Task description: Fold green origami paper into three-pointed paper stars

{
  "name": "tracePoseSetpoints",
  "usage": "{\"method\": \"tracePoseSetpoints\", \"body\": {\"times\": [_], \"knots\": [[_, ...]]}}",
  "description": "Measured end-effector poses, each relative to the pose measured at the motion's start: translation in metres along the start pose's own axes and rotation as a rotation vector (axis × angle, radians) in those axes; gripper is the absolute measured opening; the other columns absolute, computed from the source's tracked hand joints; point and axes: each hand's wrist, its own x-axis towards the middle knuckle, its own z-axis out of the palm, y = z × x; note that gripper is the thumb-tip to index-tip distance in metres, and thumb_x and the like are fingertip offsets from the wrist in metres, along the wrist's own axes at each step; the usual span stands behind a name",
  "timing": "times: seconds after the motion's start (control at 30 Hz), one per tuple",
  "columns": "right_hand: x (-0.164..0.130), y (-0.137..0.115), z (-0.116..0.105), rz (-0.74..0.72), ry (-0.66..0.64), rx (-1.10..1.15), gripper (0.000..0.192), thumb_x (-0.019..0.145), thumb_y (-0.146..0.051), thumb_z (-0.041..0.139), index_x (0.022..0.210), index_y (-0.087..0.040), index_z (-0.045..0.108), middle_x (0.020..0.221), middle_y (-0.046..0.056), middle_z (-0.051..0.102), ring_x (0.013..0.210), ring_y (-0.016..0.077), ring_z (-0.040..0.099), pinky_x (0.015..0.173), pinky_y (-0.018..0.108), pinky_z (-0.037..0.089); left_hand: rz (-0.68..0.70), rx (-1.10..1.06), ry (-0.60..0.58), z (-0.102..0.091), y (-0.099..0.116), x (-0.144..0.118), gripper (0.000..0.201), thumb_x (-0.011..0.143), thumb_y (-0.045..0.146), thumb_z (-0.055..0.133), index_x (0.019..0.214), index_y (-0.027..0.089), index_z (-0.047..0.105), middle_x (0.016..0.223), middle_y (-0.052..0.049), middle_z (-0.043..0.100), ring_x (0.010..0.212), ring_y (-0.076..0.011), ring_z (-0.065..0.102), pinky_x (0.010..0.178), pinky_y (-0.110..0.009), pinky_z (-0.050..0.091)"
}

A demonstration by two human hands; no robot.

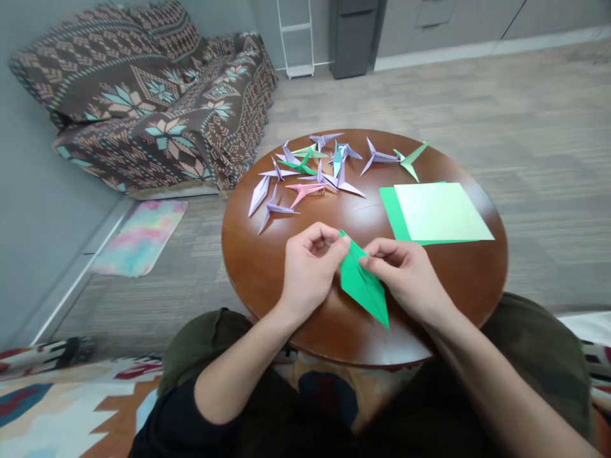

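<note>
Round brown wooden worktop (267, 267). Folded paper cranes (305, 172) clustered at its far side. Green paper sheets (436, 213) stacked flat at right.

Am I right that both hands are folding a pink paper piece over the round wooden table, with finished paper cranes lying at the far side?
Not quite: the head view shows the folded paper piece is green, not pink. Both the left hand and right hand pinch it over the round wooden table, with finished paper cranes at the far side.
</note>
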Motion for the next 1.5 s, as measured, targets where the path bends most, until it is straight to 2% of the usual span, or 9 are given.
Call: {"method": "tracePoseSetpoints", "body": {"times": [0.3, 0.57, 0.73, 0.9, 1.07, 1.2, 1.3, 1.37, 1.5], "knots": [[0.002, -0.001, -0.004, -0.017, 0.029, 0.005, 0.012, 0.072, -0.029, 0.074, 0.067, -0.018, 0.071, 0.059, -0.001, 0.063, 0.055, 0.0120, 0.051, 0.051, 0.025, 0.040, -0.152, -0.009, -0.237, -0.004, -0.001, 0.002, 0.025, 0.075, 0.034, 0.088, 0.074, 0.014, 0.072, 0.070, 0.000, 0.068, 0.064, -0.0121, 0.059, 0.063, -0.024, 0.049], [0.002, 0.001, -0.003, 0.022, 0.028, -0.039, 0.013, 0.071, -0.028, 0.071, 0.063, -0.021, 0.065, 0.056, -0.003, 0.057, 0.051, 0.0113, 0.046, 0.049, 0.025, 0.035, -0.033, 0.005, -0.025, -0.010, -0.002, 0.008, 0.020, 0.079, 0.030, 0.081, 0.070, 0.017, 0.069, 0.068, 0.001, 0.067, 0.061, -0.0118, 0.057, 0.059, -0.024, 0.048], [0.003, 0.003, -0.006, 0.013, -0.097, -0.061, 0.009, 0.074, -0.023, 0.067, 0.065, -0.020, 0.066, 0.059, -0.001, 0.064, 0.055, 0.0136, 0.055, 0.054, 0.026, 0.043, -0.049, 0.017, -0.038, -0.019, -0.002, 0.017, 0.017, 0.080, 0.030, 0.078, 0.074, 0.018, 0.069, 0.070, 0.001, 0.069, 0.062, -0.0134, 0.060, 0.060, -0.025, 0.050], [0.005, 0.003, -0.010, -0.031, -0.079, -0.034, 0.013, 0.084, -0.031, 0.070, 0.080, -0.019, 0.073, 0.071, 0.002, 0.072, 0.067, 0.0165, 0.066, 0.064, 0.027, 0.053, -0.151, 0.103, -0.356, -0.025, 0.010, 0.018, 0.011, 0.082, 0.026, 0.076, 0.080, 0.017, 0.071, 0.075, 0.000, 0.070, 0.069, -0.0156, 0.064, 0.066, -0.025, 0.052], [0.006, 0.001, -0.011, -0.044, -0.065, -0.068, 0.023, 0.077, -0.037, 0.086, 0.081, -0.018, 0.073, 0.066, -0.001, 0.065, 0.055, 0.0113, 0.052, 0.050, 0.025, 0.039, -0.247, 0.222, -0.630, -0.025, 0.015, 0.011, 0.014, 0.084, 0.028, 0.078, 0.078, 0.016, 0.072, 0.069, 0.000, 0.067, 0.062, -0.0130, 0.059, 0.057, -0.022, 0.043], [0.009, 0.005, -0.014, -0.024, -0.018, 0.035, 0.029, 0.076, -0.041, 0.090, 0.077, -0.018, 0.072, 0.058, -0.003, 0.063, 0.048, 0.0103, 0.051, 0.046, 0.025, 0.038, -0.273, 0.115, -0.526, -0.030, 0.014, 0.017, 0.035, 0.077, 0.046, 0.089, 0.093, 0.017, 0.079, 0.078, -0.005, 0.077, 0.067, -0.0172, 0.069, 0.063, -0.026, 0.052], [0.014, 0.010, -0.015, -0.101, 0.164, 0.239, 0.031, 0.078, -0.045, 0.090, 0.084, -0.019, 0.072, 0.062, -0.002, 0.067, 0.055, 0.0139, 0.064, 0.055, 0.027, 0.054, -0.270, -0.153, -0.240, -0.037, 0.014, 0.025, 0.061, 0.085, 0.074, 0.069, 0.103, 0.017, 0.079, 0.092, -0.012, 0.081, 0.078, -0.0233, 0.076, 0.070, -0.032, 0.060], [0.017, 0.010, -0.014, -0.126, 0.250, 0.322, 0.037, 0.073, -0.046, 0.093, 0.087, -0.021, 0.070, 0.067, -0.002, 0.069, 0.060, 0.0166, 0.072, 0.063, 0.031, 0.062, -0.309, -0.274, -0.229, -0.037, 0.013, 0.027, 0.074, 0.083, 0.084, 0.061, 0.102, 0.015, 0.078, 0.099, -0.017, 0.080, 0.087, -0.0276, 0.078, 0.074, -0.037, 0.064], [0.014, 0.006, -0.007, -0.168, 0.267, 0.331, 0.045, 0.070, -0.045, 0.096, 0.091, -0.023, 0.062, 0.076, -0.003, 0.072, 0.062, 0.0177, 0.076, 0.067, 0.034, 0.067, -0.190, -0.193, -0.289, -0.024, 0.007, 0.020, 0.052, 0.077, 0.060, 0.086, 0.103, 0.016, 0.079, 0.102, -0.012, 0.079, 0.087, -0.0219, 0.075, 0.071, -0.030, 0.063]]}}
